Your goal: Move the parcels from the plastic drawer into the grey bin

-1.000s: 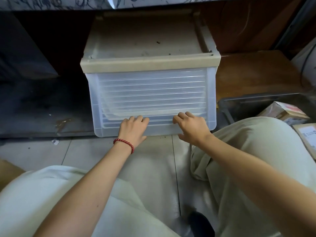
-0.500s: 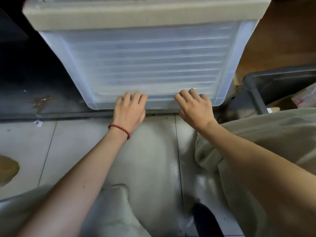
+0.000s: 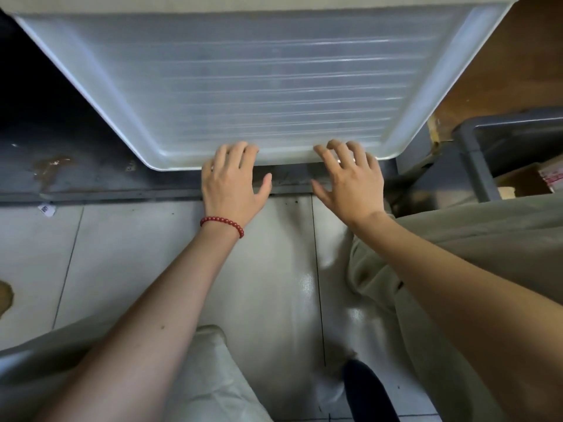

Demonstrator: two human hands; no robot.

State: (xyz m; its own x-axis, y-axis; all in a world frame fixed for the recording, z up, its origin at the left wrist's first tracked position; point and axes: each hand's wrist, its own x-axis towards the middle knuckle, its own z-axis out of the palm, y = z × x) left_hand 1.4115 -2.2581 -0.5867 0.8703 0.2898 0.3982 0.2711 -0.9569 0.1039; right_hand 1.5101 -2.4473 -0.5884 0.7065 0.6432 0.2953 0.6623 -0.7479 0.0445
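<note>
left hand (image 3: 231, 184) and right hand (image 3: 350, 178), fingers spread, press the plastic drawer's (image 3: 259, 86) bottom edge; grey bin (image 3: 475, 153) just beside.

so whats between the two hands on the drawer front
Head view: only the bare bottom edge of the plastic drawer and the dark sill below it, between left hand and right hand.

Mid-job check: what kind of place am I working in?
Likely a home storage corner or small stockroom, at floor level: a translucent plastic drawer standing by a tiled floor, and a grey bin holding cardboard parcels beside it.
</note>
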